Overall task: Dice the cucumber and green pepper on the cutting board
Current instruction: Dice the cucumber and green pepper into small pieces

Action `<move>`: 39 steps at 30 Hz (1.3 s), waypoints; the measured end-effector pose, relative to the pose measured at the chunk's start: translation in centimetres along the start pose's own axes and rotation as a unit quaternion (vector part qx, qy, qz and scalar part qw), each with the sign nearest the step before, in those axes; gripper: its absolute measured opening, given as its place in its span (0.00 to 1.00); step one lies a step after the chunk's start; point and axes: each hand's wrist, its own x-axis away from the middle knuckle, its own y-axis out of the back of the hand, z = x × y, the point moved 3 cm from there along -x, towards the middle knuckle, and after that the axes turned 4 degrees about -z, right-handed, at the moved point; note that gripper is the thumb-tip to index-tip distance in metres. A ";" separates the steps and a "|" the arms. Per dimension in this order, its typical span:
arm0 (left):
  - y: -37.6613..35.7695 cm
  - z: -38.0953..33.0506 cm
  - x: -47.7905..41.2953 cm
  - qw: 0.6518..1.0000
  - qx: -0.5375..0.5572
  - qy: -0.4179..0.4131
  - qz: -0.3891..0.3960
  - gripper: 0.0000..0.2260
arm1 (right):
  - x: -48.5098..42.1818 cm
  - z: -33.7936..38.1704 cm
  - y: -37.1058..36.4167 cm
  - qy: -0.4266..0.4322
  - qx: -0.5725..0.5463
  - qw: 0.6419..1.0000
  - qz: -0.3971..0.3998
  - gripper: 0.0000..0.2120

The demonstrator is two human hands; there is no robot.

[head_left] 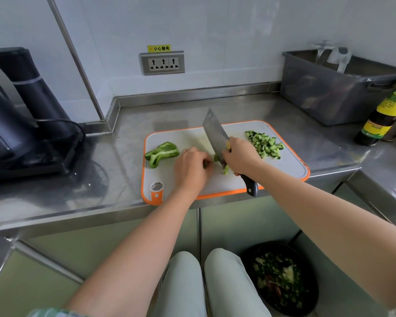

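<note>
Two grips curled tight: right hand (240, 156) round cleaver (215, 136) (blade pointing away-left), left hand (192, 165) pinning pepper strip (216, 158).

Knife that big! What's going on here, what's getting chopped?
A person is dicing green pepper on the cutting board. The right hand grips the cleaver, its blade at a pepper strip that the left hand holds in place. A pile of diced cucumber sits at the board's far right, and a bigger pepper piece waits at the left.
</note>
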 end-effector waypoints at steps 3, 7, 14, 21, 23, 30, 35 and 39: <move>0.3 0.3 0.0 1.000 0.003 -0.016 0.025 0.06 | 0.2 -0.4 0.3 0.000 -0.007 1.000 -0.010 0.05; 2.0 1.4 0.3 1.000 0.007 -0.019 0.020 0.16 | 0.6 -0.2 1.7 0.006 -0.019 1.000 0.002 0.05; 2.5 2.1 1.2 0.999 -0.023 -0.013 0.033 0.14 | 1.4 -0.2 2.2 0.012 0.022 0.998 0.055 0.05; 1.1 0.4 0.1 0.997 -0.029 -0.064 0.041 0.10 | 0.7 -0.5 1.9 0.022 0.055 0.996 0.067 0.06; 0.6 0.4 -0.1 0.996 -0.030 -0.074 0.040 0.10 | 0.4 -0.2 1.8 0.031 0.074 0.993 0.090 0.03; -0.4 -0.1 -0.2 0.994 -0.027 -0.099 0.022 0.08 | -0.1 0.0 0.9 0.034 0.084 0.991 0.097 0.05; -0.6 0.3 -0.1 0.993 -0.023 -0.114 0.014 0.08 | -0.3 -0.2 0.0 0.015 0.051 0.998 0.032 0.10; -0.3 0.3 0.1 0.993 -0.012 -0.111 0.039 0.09 | -0.2 -0.8 0.1 -0.025 0.001 1.000 0.018 0.02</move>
